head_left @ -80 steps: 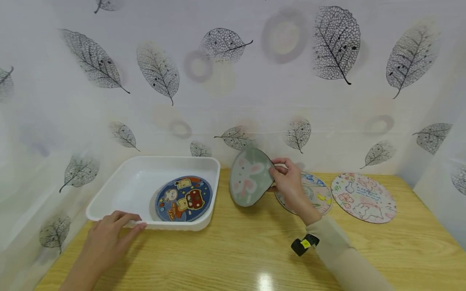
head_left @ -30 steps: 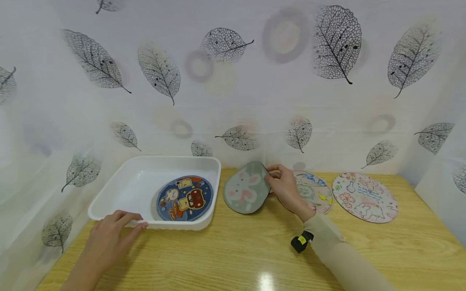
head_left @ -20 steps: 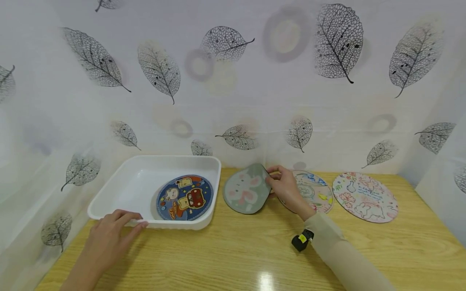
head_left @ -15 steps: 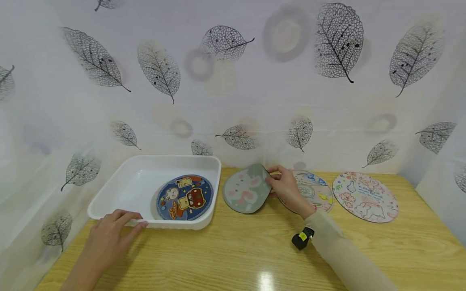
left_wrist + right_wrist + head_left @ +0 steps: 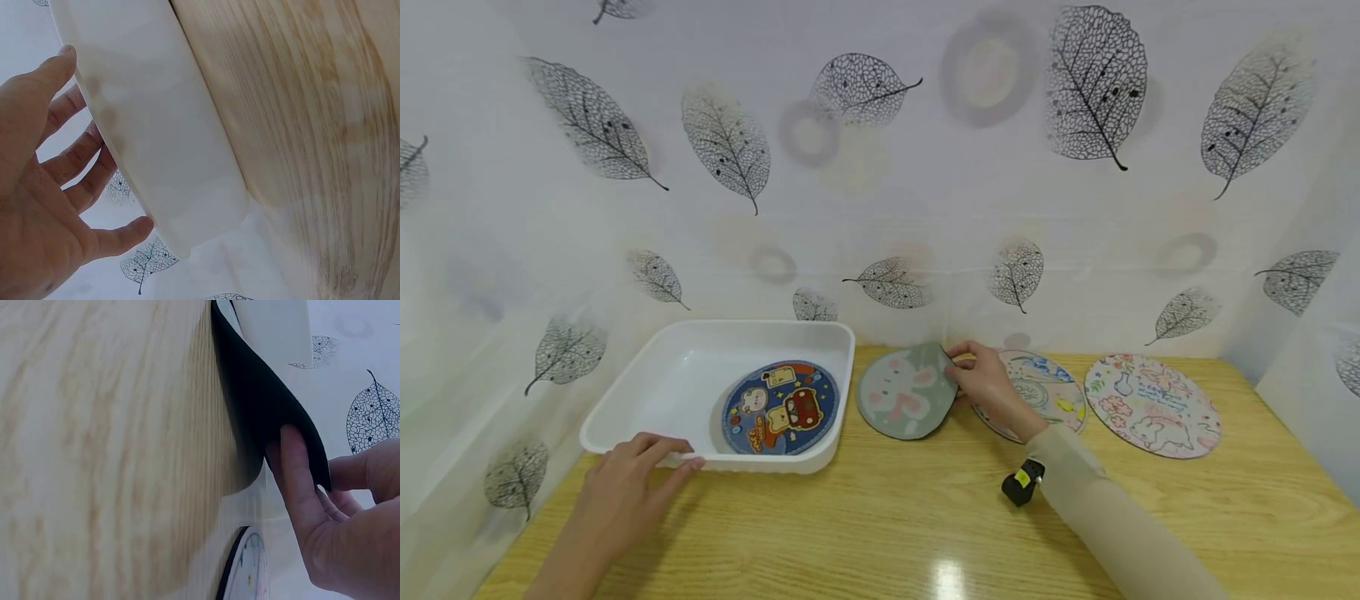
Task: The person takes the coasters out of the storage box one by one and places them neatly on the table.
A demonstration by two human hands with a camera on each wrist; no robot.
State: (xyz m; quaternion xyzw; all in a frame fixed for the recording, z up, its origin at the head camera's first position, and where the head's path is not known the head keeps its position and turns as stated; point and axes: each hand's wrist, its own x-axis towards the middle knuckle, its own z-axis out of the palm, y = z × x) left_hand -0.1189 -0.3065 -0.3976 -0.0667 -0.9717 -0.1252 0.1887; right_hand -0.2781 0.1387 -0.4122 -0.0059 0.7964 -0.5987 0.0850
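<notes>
My left hand (image 5: 628,492) grips the front rim of a white plastic tray (image 5: 647,375). In the left wrist view its thumb is outside, and fingertips show faintly through the tray's wall (image 5: 150,119). Inside the tray, a blue round mouse pad (image 5: 781,408) with cartoon bears leans against the right side. My right hand (image 5: 992,385) pinches the right edge of a grey-green bunny mouse pad (image 5: 898,392), right of the tray. The right wrist view shows its black underside (image 5: 262,394) with that edge bent up off the table; the left part lies low.
Partly behind my right hand lies a floral round mouse pad (image 5: 1052,387). A pink-white rabbit mouse pad (image 5: 1153,407) lies farther right. All stand on a wooden table (image 5: 850,525) before a leaf-patterned curtain (image 5: 925,208). A small black device (image 5: 1021,483) hangs at my right wrist.
The bunny mouse pad has come down from a raised, tilted position to the table, and its held edge has sunk slightly lower. My left hand stays on the tray.
</notes>
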